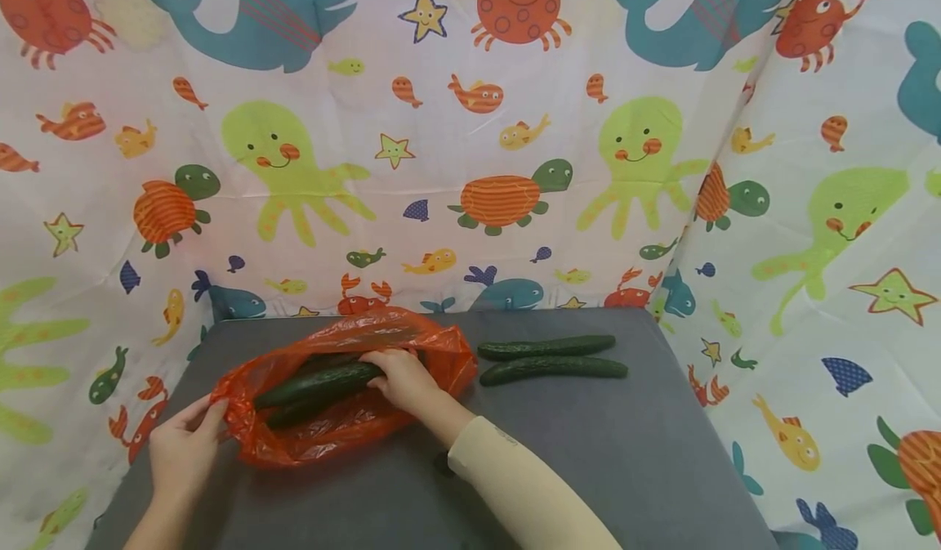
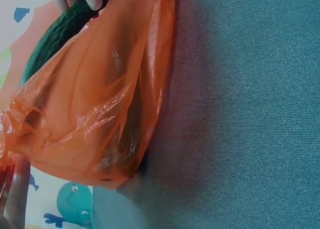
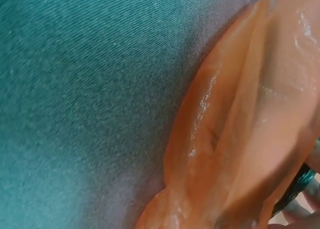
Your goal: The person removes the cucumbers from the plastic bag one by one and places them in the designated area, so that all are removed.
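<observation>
An orange plastic bag (image 1: 331,444) lies on the table with its mouth spread upward. My left hand (image 1: 184,444) pinches the bag's rim at its left end. Inside the mouth, my right hand (image 1: 404,380) grips the right end of a dark green cucumber (image 1: 316,384); in the left wrist view this cucumber (image 2: 55,36) slants up out of the bag. More cucumber shows beneath it in the bag, partly hidden by the film. In the right wrist view, fingertips (image 3: 300,209) curl round a dark green piece at the bag's edge.
Two more cucumbers lie side by side right of the bag, a rear cucumber (image 1: 547,347) and a front cucumber (image 1: 555,369). The grey table (image 1: 588,452) is bounded at the back and sides by a sea-animal print curtain (image 1: 441,231).
</observation>
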A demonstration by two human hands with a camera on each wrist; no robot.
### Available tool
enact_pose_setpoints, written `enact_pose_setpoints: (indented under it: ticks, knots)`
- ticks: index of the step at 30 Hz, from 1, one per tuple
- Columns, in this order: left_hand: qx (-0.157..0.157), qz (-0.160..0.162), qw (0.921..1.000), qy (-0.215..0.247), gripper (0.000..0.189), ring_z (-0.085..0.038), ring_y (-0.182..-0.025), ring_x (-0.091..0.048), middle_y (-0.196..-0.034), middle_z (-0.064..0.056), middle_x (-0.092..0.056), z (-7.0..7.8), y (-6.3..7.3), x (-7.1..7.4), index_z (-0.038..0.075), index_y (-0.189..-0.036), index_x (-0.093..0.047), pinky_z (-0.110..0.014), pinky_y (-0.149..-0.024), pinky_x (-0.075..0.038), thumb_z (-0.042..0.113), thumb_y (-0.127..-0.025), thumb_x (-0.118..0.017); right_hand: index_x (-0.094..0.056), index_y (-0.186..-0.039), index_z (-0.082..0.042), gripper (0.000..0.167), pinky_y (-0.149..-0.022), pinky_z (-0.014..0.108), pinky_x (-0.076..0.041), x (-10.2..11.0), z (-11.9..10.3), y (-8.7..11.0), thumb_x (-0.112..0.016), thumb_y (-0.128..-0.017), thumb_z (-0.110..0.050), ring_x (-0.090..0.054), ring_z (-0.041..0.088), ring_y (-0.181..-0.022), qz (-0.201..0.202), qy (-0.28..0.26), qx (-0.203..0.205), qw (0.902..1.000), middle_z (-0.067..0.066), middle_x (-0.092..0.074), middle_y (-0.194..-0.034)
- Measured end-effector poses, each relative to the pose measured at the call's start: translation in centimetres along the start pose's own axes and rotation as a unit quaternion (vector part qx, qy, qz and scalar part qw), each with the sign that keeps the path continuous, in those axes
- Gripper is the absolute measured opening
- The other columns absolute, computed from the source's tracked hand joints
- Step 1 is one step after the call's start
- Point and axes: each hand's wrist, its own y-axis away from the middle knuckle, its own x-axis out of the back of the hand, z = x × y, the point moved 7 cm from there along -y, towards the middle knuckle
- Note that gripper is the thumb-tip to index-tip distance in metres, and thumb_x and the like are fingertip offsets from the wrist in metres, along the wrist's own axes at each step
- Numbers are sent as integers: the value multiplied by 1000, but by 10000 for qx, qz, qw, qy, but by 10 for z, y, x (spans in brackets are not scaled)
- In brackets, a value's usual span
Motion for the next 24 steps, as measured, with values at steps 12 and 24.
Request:
enact_pose_setpoints:
  ticks: [12, 24]
  knots:
    - [106, -105, 9998, 129, 55, 5, -63, -67, -82, 19, -68, 2, -2, 5, 1, -133, -64, -20, -55, -58, 42, -98, -63, -64, -135, -23, 47, -105, 29, -50, 18, -5, 13, -77, -90, -22, -64, 11, -120, 272, -463, 530, 9972, -4, -69, -128]
    - [82, -167, 9998, 18, 51, 5, -62, -67, -82, 18, -68, 1, -4, 6, 1, -136, -62, -20, -57, -59, 36, -99, -64, -62, -137, -25, 45, -103, 20, -49, 56, -41, 35, -73, -94, -22, -60, 6, -125, 383, -1211, 1125, 9855, -7, -66, -134]
